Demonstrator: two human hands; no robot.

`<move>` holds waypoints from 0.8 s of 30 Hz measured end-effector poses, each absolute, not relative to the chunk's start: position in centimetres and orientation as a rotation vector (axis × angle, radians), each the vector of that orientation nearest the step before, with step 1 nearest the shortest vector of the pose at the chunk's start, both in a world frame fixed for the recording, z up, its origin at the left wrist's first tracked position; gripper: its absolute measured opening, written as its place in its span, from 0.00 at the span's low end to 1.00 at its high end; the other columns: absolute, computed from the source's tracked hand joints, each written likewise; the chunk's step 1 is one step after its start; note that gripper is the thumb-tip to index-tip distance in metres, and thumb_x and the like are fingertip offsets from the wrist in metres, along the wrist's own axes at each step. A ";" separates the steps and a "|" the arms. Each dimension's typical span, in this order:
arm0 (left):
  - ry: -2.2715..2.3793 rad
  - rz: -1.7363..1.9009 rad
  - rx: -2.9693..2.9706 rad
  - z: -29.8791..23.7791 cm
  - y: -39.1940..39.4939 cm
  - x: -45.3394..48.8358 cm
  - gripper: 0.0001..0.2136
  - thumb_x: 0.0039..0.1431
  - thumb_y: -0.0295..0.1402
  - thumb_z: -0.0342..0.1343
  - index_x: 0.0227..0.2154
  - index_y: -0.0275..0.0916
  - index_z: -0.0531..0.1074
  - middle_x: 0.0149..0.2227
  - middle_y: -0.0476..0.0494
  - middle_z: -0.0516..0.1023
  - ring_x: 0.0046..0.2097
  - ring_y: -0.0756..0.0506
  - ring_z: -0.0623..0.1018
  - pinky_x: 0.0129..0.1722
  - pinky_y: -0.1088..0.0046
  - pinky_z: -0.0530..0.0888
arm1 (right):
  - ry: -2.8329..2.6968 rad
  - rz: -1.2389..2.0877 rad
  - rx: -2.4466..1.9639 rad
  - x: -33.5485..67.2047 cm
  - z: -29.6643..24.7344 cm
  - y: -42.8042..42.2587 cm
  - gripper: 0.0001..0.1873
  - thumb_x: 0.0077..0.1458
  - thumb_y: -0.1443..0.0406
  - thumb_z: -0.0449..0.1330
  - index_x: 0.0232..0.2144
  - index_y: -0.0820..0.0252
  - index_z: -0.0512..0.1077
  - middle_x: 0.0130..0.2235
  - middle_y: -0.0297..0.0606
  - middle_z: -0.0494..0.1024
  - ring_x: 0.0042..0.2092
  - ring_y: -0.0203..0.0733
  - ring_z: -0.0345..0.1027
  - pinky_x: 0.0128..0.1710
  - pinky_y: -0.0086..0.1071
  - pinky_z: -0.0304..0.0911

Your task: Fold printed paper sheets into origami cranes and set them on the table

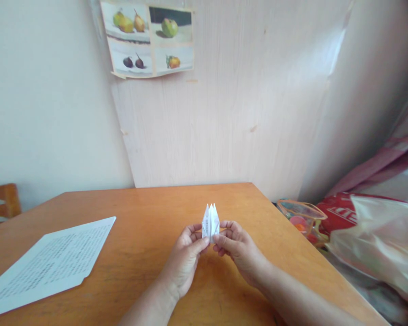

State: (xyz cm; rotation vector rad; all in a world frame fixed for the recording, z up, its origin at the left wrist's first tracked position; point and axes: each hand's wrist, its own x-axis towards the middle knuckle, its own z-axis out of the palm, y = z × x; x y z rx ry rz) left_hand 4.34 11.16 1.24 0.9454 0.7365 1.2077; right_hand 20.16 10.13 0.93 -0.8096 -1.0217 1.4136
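A small folded paper piece [211, 222], white with some print on it, stands upright between my hands, its pointed tips facing up. My left hand [187, 253] pinches its lower left edge, thumb in front and fingers behind. On the lower right edge, my right hand [238, 249] grips it the same way. Both hands are just above the wooden table [149, 262]. The fingers behind the paper are partly hidden.
Printed sheets [54, 260] lie on the table's left side. A wooden chair [10, 201] stands beyond the left edge. Plastic bags [377, 240] are heaped past the right edge. A fruit picture poster [149, 38] hangs on the board behind.
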 end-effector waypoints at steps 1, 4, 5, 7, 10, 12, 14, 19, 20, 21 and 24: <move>0.731 1.194 0.940 1.2 11.2 4.3 0.19 0.52 0.30 0.65 0.47 0.38 0.71 0.46 0.38 0.79 0.48 0.42 0.75 0.51 0.63 0.68 | -1.032 1.431 -0.813 20.2 1.0 10.1 0.23 0.51 0.61 0.71 0.44 0.60 0.67 0.32 0.34 0.77 0.31 0.36 0.68 0.31 0.30 0.60; 0.727 1.158 0.944 1.2 11.3 4.3 0.19 0.51 0.30 0.66 0.47 0.37 0.74 0.48 0.37 0.79 0.48 0.42 0.75 0.51 0.64 0.68 | -1.062 1.465 -0.830 20.5 1.0 10.1 0.17 0.52 0.62 0.70 0.41 0.63 0.71 0.32 0.35 0.77 0.30 0.34 0.66 0.31 0.29 0.59; 0.729 1.145 0.954 1.2 11.3 4.3 0.19 0.51 0.30 0.66 0.47 0.36 0.75 0.48 0.37 0.79 0.49 0.41 0.75 0.51 0.64 0.68 | -1.067 1.466 -0.839 20.5 1.0 10.1 0.15 0.52 0.62 0.69 0.39 0.63 0.71 0.31 0.35 0.77 0.29 0.33 0.66 0.30 0.28 0.59; 0.732 1.117 0.974 1.2 11.2 4.2 0.18 0.51 0.31 0.66 0.46 0.36 0.76 0.49 0.37 0.79 0.49 0.41 0.74 0.50 0.65 0.67 | -1.077 1.462 -0.858 20.6 1.0 10.0 0.13 0.52 0.62 0.69 0.36 0.62 0.71 0.29 0.34 0.76 0.27 0.33 0.64 0.29 0.28 0.58; 0.727 1.069 0.996 1.3 11.1 4.2 0.17 0.53 0.32 0.66 0.46 0.36 0.77 0.48 0.38 0.79 0.49 0.42 0.74 0.49 0.67 0.67 | -1.084 1.458 -0.873 20.6 1.1 10.0 0.12 0.52 0.61 0.68 0.33 0.61 0.70 0.26 0.33 0.76 0.26 0.33 0.64 0.28 0.28 0.57; 0.731 1.038 1.002 1.2 11.1 4.2 0.16 0.54 0.33 0.66 0.46 0.36 0.78 0.48 0.38 0.79 0.46 0.43 0.74 0.46 0.69 0.67 | -1.088 1.459 -0.880 20.6 1.1 10.0 0.13 0.51 0.61 0.68 0.32 0.60 0.69 0.26 0.33 0.76 0.25 0.33 0.64 0.28 0.28 0.56; 0.741 1.016 1.005 1.1 11.2 4.1 0.16 0.55 0.34 0.66 0.46 0.37 0.78 0.46 0.39 0.79 0.43 0.46 0.73 0.43 0.70 0.67 | -1.095 1.459 -0.885 20.6 1.1 10.1 0.13 0.51 0.61 0.68 0.32 0.60 0.69 0.26 0.33 0.76 0.25 0.33 0.64 0.27 0.29 0.56; 0.765 0.996 1.008 0.7 11.3 4.0 0.13 0.54 0.35 0.67 0.42 0.36 0.79 0.37 0.43 0.78 0.34 0.50 0.69 0.37 0.73 0.65 | -1.113 1.456 -0.893 20.7 1.0 10.2 0.14 0.50 0.59 0.69 0.33 0.60 0.70 0.27 0.33 0.76 0.26 0.34 0.64 0.28 0.29 0.55; 0.775 0.989 1.012 0.6 11.3 4.0 0.13 0.54 0.36 0.67 0.41 0.35 0.79 0.36 0.43 0.77 0.33 0.50 0.68 0.36 0.73 0.64 | -1.121 1.453 -0.893 20.8 1.0 10.3 0.14 0.50 0.59 0.69 0.33 0.60 0.70 0.27 0.33 0.76 0.26 0.34 0.64 0.28 0.29 0.56; 0.786 0.982 1.019 0.6 11.3 3.9 0.14 0.54 0.37 0.67 0.41 0.35 0.79 0.34 0.44 0.76 0.32 0.50 0.68 0.35 0.73 0.64 | -1.128 1.448 -0.894 20.8 1.1 10.3 0.15 0.50 0.59 0.69 0.32 0.60 0.70 0.27 0.33 0.76 0.26 0.34 0.64 0.28 0.29 0.56; 0.813 0.976 1.077 0.8 11.3 3.9 0.15 0.55 0.39 0.66 0.40 0.33 0.79 0.32 0.44 0.76 0.31 0.50 0.67 0.34 0.73 0.63 | -1.150 1.427 -0.901 20.8 1.2 10.3 0.15 0.49 0.58 0.70 0.31 0.59 0.69 0.26 0.32 0.75 0.26 0.34 0.63 0.28 0.30 0.56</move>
